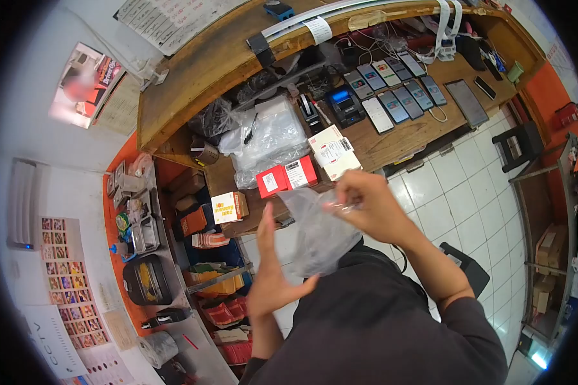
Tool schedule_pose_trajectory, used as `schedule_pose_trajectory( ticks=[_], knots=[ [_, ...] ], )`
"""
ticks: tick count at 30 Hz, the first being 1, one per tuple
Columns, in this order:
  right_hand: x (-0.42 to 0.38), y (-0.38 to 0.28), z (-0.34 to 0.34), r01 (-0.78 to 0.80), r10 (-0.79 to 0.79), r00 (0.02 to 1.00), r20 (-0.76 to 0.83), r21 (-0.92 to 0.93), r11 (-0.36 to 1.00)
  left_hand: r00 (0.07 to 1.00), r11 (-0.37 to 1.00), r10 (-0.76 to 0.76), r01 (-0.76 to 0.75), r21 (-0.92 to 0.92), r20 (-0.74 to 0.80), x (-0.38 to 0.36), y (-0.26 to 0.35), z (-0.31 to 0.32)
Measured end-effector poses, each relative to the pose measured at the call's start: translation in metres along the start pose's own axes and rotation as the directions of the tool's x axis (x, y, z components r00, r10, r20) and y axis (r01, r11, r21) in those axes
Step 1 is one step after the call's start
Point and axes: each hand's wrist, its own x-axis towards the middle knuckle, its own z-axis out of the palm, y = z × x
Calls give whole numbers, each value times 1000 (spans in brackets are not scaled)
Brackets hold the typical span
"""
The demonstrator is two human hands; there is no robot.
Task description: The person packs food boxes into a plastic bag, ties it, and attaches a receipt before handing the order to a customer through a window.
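Observation:
A clear plastic bag (pixel 321 234) hangs in front of my body, over the near edge of the counter. My right hand (pixel 366 204) pinches it by its upper right corner. On the other side, my left hand (pixel 270 279) is open, thumb and fingers spread beside the bag's left edge. Just beyond the bag lie red boxes (pixel 298 174) with white labels. Next to them are cream boxes (pixel 331 149) with a paper slip (pixel 334 151) on top. A white and orange food box (pixel 225 208) sits at the counter's left corner.
Stacked clear plastic bags (pixel 273 131) lie behind the boxes. A card terminal (pixel 345 106) and several phones (pixel 401 102) cover the wooden counter (pixel 395 142). A black stool (pixel 519 146) stands on the tiled floor at right. Metal shelving with food trays (pixel 146 232) runs along the left.

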Motion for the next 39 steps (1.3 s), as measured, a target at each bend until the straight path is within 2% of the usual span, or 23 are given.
schedule_pose_trajectory(
  ticks=[2, 5, 6, 8, 9, 12, 13, 14, 16, 17, 19, 21, 22, 24, 25, 27, 28, 29, 30, 31, 32, 35, 39],
  knots=[
    [11, -9, 11, 40, 13, 962, 273, -188, 981, 996, 1000, 27, -25, 15, -85, 14, -19, 35],
    [18, -10, 8, 161, -147, 986, 75, -631, 759, 977, 978, -205, 206, -25, 55, 17, -57, 45],
    [17, -17, 10, 212, -305, 952, -12, -694, 688, 989, 997, -82, 82, -7, -123, 15, -70, 52],
    [-5, -34, 30, 344, -386, 921, 41, -550, 761, 968, 958, -194, 153, -241, -157, 9, -74, 45],
    [-14, -40, 42, 479, -481, 871, 98, -380, 791, 928, 856, -329, 213, -470, -178, 8, -69, 39],
    [-12, 79, 110, 173, -8, 905, 424, -353, 920, 859, 472, -511, 270, -839, -11, -5, -1, -11],
    [-7, 148, 131, 148, 69, 821, 567, -328, 933, 982, 104, -168, 103, -989, 85, -37, 1, -34],
    [-4, 194, 153, 206, 178, 816, 550, -564, 800, 981, 355, -127, -93, -930, -147, -78, 5, -26],
    [-3, 211, 162, 269, 278, 812, 513, -752, 602, 803, 678, 467, -57, -732, 370, -68, -31, -58],
    [-9, 192, 160, 155, 82, 951, 297, -693, 704, 804, 681, 464, -55, -730, 372, -67, -31, -61],
    [-29, 160, 163, 66, -66, 998, 21, -586, 808, 918, 945, -247, 299, -131, 312, -72, -26, -70],
    [-44, 134, 161, 140, 443, 775, 450, -807, 574, 802, 686, -593, 549, 477, -70, -78, -75, -29],
    [-42, 119, 155, 157, 444, 766, 465, -805, 572, 698, 547, -715, 602, 582, -50, -89, -119, -9],
    [-32, 90, 151, 158, 488, 176, 855, -514, 843, 565, 386, -824, 623, 680, -50, -107, -170, 16],
    [-36, 111, 158, 159, 488, 169, 857, -512, 844, 610, 428, -790, 620, 658, -61, -113, -178, 30],
    [-27, 138, 157, 86, 515, 605, 607, -693, 715, 663, 486, -745, 608, 627, -66, -107, -181, 35],
    [-14, 126, 139, 80, 454, 299, 840, -496, 865, 611, 472, -791, 641, 605, -30, -101, -177, 27],
    [-5, 106, 125, 84, 464, 288, 837, -505, 859, 546, 449, -838, 684, 575, 5, -98, -168, 21],
    [-2, 95, 111, -370, 143, 274, 951, -34, 929, 553, 510, -832, 731, 453, 46, -98, -164, 11],
    [0, 93, 103, -696, -157, 419, 894, 427, 577, 543, 504, -838, 739, 447, 48, -108, -175, 4],
    [1, 115, 98, -701, -158, 409, 899, 420, 577, 611, 601, -783, 692, 401, 119, -124, -189, -4],
    [4, 205, 107, -811, 632, 583, 511, 422, 406, 786, 806, -582, 521, 283, 210, -156, -216, -12],
    [29, 246, 149, -690, 776, 627, 68, 511, 513, 591, 672, -721, 724, 156, 362, -143, -212, -14]
  ],
)
